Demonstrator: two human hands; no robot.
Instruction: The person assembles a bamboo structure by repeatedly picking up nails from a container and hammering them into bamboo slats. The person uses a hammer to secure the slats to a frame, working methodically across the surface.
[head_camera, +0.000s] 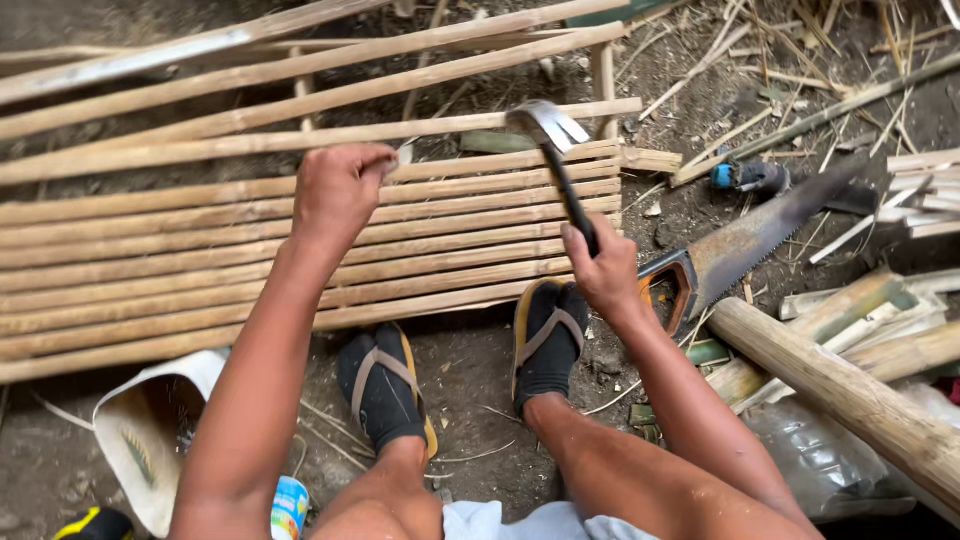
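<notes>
My right hand (603, 268) grips the dark handle of a claw hammer (548, 128), whose metal head is raised over the far slats. My left hand (340, 188) is closed with pinched fingers on a bamboo slat (200, 150), apparently holding something small there; I cannot make it out. Both hands work over a panel of split bamboo slats (450, 230) laid side by side on the ground. My two feet, in dark socks and sandals (548, 340), rest at the panel's near edge.
A rusty hand saw (745, 240) with an orange handle lies to the right. Thick wooden poles (840, 385) and bamboo offcuts lie at the right. A white bag (150, 420) and a small can (290, 505) sit at lower left. A blue-tipped tool (745, 177) lies beyond the saw.
</notes>
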